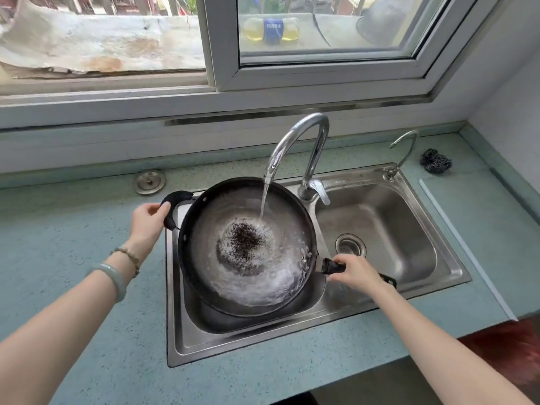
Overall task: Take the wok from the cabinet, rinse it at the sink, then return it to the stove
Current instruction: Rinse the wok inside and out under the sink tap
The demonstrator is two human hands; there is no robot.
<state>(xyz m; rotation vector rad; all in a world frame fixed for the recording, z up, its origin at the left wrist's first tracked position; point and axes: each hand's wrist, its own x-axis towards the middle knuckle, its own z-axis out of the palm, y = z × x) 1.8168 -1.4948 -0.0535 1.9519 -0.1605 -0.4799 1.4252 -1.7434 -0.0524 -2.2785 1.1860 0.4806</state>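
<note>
Left hand: fingers curled round the black loop-shaped side handle. Right hand: fingers wrapped round the black straight long handle, gripping it. Both handles belonged to 1 round dark metal wok, positioned in the left basin of the 2-basin stainless steel sink; contact with the basin floor could not be determined. A clear water stream from the curved chrome faucet fell into the wok; frothy water pooled around a dark centre patch. A teal speckled countertop surrounded the sink.
</note>
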